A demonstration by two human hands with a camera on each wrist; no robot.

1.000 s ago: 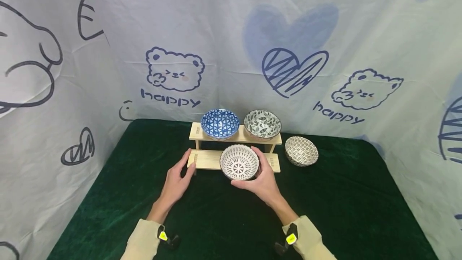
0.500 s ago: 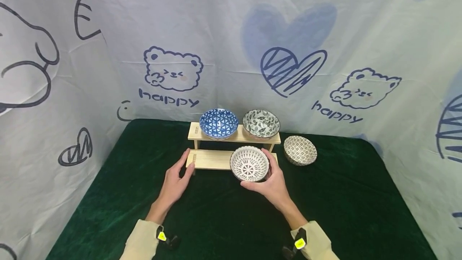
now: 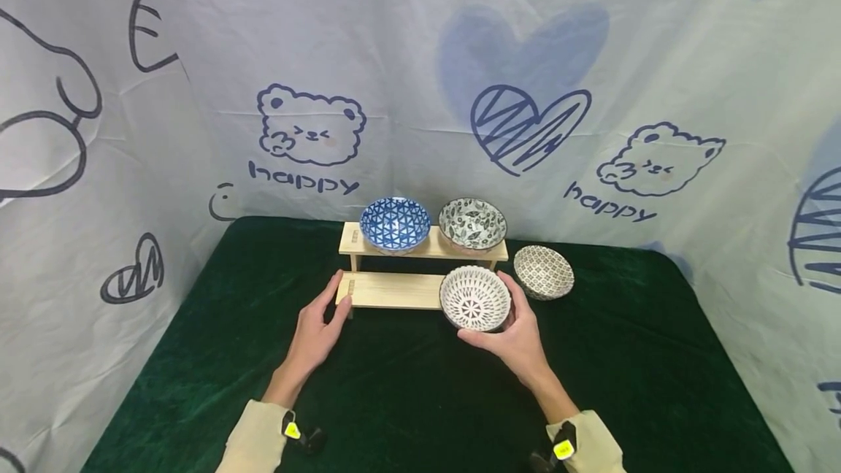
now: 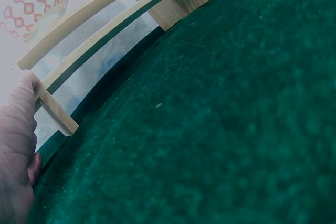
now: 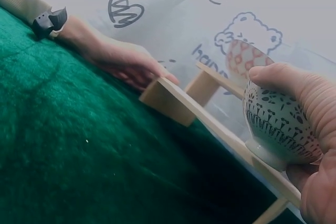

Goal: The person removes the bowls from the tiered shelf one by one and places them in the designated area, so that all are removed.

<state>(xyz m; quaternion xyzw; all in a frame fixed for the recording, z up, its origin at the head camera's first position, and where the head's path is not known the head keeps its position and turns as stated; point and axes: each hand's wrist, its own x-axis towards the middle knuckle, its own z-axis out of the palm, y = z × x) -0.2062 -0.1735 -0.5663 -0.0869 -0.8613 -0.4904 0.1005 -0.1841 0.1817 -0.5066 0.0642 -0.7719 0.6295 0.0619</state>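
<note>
In the head view, my right hand [image 3: 515,338] grips a small white bowl [image 3: 474,299] with black dashes by its right side, thumb at the front. The bowl is over the right part of the lower step of a two-step wooden display stand [image 3: 394,290]; its foot is right at the board in the right wrist view. My left hand [image 3: 317,331] holds the left end of that step, thumb at the front corner and fingers toward the back. On the upper step stand a blue triangle-patterned bowl [image 3: 395,225] and a bowl with dark leaves [image 3: 472,225].
A bowl with a brown lattice pattern [image 3: 543,273] sits tilted on the green cloth [image 3: 407,400], right of the stand. Pale fabric with drawn bears and hearts [image 3: 420,57] hangs behind and at both sides.
My right hand has moved the dash-patterned bowl rightward along the lower step, from near its middle to its right part. My left hand has stayed at the step's left end.
</note>
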